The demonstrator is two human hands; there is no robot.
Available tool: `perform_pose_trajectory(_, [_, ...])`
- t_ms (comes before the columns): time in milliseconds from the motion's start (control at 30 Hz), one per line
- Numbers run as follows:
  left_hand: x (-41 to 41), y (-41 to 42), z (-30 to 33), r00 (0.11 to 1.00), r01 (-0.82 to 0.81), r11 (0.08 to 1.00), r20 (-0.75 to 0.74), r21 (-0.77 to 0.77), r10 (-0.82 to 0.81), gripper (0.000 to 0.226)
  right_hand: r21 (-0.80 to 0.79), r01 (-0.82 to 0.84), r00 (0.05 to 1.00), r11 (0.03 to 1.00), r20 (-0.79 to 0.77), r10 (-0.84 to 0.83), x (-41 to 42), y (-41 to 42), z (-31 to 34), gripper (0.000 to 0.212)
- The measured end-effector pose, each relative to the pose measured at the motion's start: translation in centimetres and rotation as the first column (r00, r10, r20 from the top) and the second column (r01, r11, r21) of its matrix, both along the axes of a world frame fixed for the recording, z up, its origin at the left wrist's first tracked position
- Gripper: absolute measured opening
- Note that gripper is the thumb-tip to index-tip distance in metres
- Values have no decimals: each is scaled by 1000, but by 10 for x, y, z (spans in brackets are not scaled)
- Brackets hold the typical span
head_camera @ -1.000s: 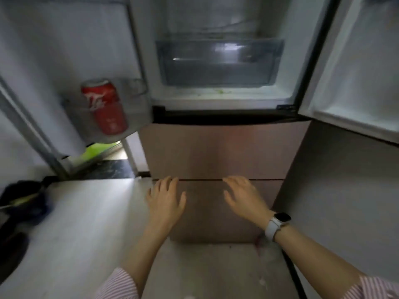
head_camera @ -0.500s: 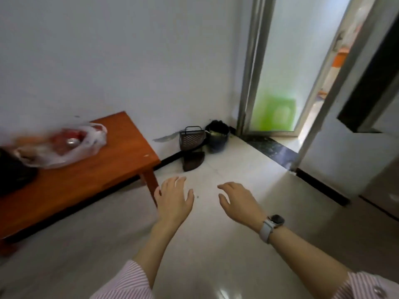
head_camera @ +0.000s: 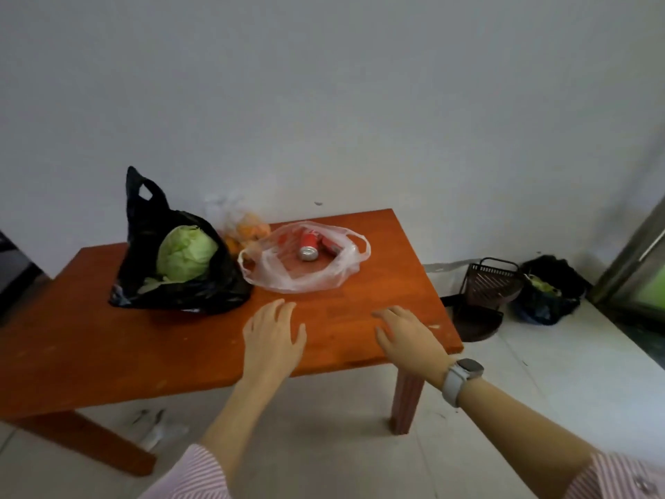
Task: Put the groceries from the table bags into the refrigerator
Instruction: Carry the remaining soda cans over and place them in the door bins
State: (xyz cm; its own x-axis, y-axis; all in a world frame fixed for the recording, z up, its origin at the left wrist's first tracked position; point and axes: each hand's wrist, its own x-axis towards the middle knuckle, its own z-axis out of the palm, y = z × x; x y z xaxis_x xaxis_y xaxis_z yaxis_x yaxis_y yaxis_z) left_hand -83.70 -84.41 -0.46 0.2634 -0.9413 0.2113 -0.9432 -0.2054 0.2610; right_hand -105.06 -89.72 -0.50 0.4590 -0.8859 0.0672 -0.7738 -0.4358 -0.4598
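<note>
White wall and pale tiled floor [head_camera: 467,444] frame a low orange wooden counter [head_camera: 108,354] that carries the groceries. Beyond the left hand [head_camera: 274,340] lies a clear bag [head_camera: 306,279], flat and open on the counter, with a red can [head_camera: 310,244] on its side inside it, silver end toward the camera; a second red can [head_camera: 329,245] lies just beside it, partly hidden by the plastic. Further left of that hand stands a black bag [head_camera: 180,297], mouth open, one handle sticking up, with a green cabbage [head_camera: 186,255] sitting in it. Behind and between the two bags, against the wall, a thin clear bag holds oranges [head_camera: 248,228].

Both hands hover over the near edge of the counter, palms down, well short of the bags. Each grip is wide: the fingers are straight and slightly spread, holding nothing. The right hand [head_camera: 408,336] wears a watch [head_camera: 464,376] with a pale strap, and both arms end in striped pink sleeves [head_camera: 194,473].

Right of the right hand, on the floor by the wall, stands a dark wire basket [head_camera: 493,286] over a dark dustpan-like tray, and past it a dark bin [head_camera: 550,293] with greenish scraps inside. At the far right edge a metal door frame [head_camera: 633,253] shows.
</note>
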Motion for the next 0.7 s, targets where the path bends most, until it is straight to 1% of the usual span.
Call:
perform_pose_trajectory(100, [23, -39, -20, 999, -20, 999, -38, 46, 22, 48, 38, -65, 997, 997, 34, 64, 31, -52, -16, 36])
perform_pose_trajectory(267, [60, -137, -36, 996, -48, 998, -76, 46, 51, 49, 15, -109, 990, 994, 97, 107, 77, -161, -29, 38])
perform_pose_trajectory(300, [67, -162, -36, 996, -49, 998, -76, 48, 52, 49, 13, -106, 989, 994, 109, 104, 86, -186, -30, 39])
perform_pose_trajectory(400, [90, -236, -42, 1000, -4, 999, -8, 47, 5, 48, 14, -111, 985, 994, 134, 109, 113, -255, -34, 42])
perform_pose_trajectory(467, [102, -276, -48, 1000, -1, 999, 6, 54, 1, 41, -44, -123, 988, 991, 83, 127, 131, -293, -44, 44])
perform_pose_trajectory(533, [111, -309, -53, 1000, -3, 999, 26, 51, 2, 37, -93, -135, 991, 987, -21, 134, 145, -321, -58, 52])
perform_pose_trajectory(600, [122, -338, -59, 994, 27, 997, 101, 72, -34, 38, -28, -126, 980, 992, -160, 120, 155, -342, -71, 62])
perform_pose_trajectory(633, [129, -352, -64, 989, 55, 992, 133, 113, -70, 42, 14, -116, 967, 993, -226, 116, 157, -352, -81, 66])
perform_pose_trajectory(700, [140, -376, -70, 974, 85, 974, 190, 208, -126, 46, 117, -85, 939, 990, -321, 119, 157, -369, -96, 64])
